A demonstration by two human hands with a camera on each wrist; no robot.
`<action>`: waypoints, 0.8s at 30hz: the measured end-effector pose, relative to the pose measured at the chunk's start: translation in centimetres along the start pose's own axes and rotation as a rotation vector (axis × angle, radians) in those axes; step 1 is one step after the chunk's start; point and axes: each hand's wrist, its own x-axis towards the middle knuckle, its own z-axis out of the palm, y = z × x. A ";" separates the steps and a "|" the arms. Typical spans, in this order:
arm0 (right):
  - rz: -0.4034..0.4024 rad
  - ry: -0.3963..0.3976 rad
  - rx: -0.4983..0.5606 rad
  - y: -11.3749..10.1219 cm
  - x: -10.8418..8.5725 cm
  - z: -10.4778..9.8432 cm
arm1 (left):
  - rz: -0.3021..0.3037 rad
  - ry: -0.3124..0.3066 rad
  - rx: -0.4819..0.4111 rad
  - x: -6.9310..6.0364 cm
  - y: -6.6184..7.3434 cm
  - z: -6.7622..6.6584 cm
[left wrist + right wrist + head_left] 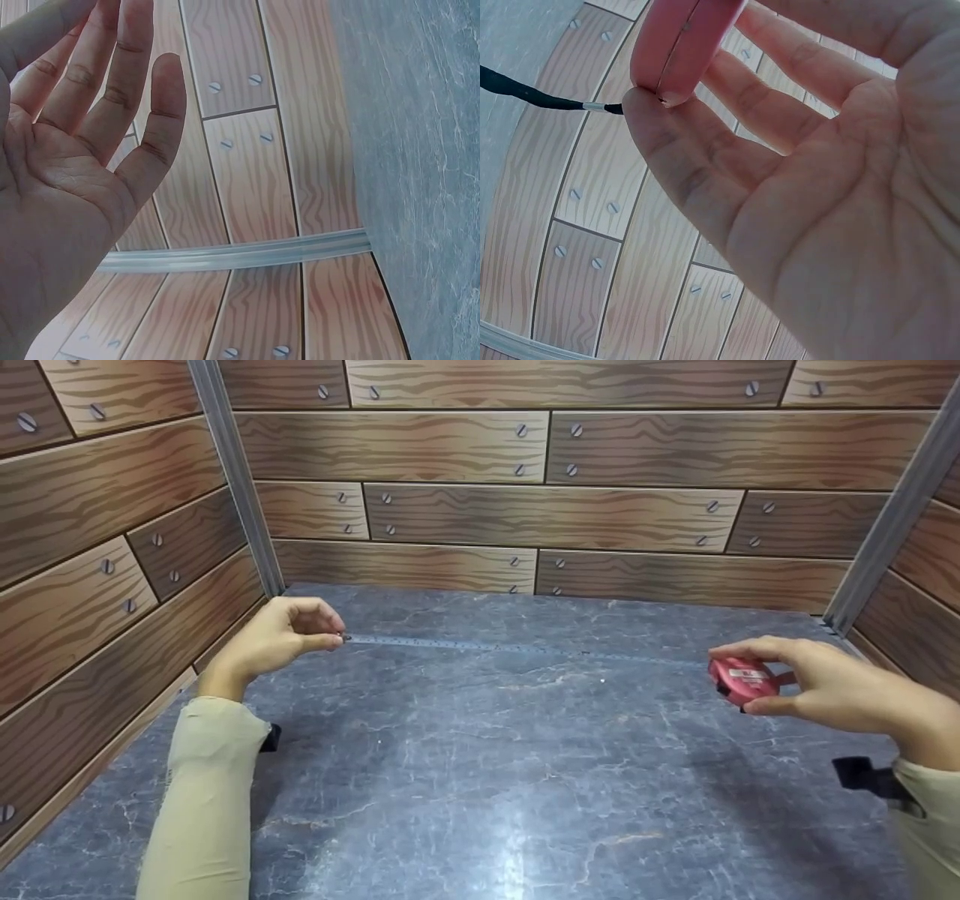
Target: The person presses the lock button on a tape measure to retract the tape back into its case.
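A red tape measure is gripped by my right hand at the right, fingers and thumb around its case. Its pale blade stretches leftward above the table, and my left hand pinches the end between thumb and fingertips. In the left wrist view the palm of the left hand shows, but the pinched end is out of frame. The right wrist view has the red case at the fingertips of the right hand, a black strap trailing from it.
A dark blue marbled tabletop lies below both hands. Wood-patterned panels stand behind and at both sides, with grey metal posts at the back corners. Black bands show near both wrists.
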 end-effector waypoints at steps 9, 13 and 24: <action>-0.007 -0.005 0.006 0.1 0.0 0.1 | 0.004 -0.010 0.003 0.3 0.1 0.4; -0.028 0.015 -0.013 0.1 -0.1 0.1 | 0.010 -0.016 -0.013 0.4 0.3 0.6; 0.002 -0.016 -0.007 0.0 0.1 0.2 | 0.024 -0.033 -0.023 0.6 0.7 1.2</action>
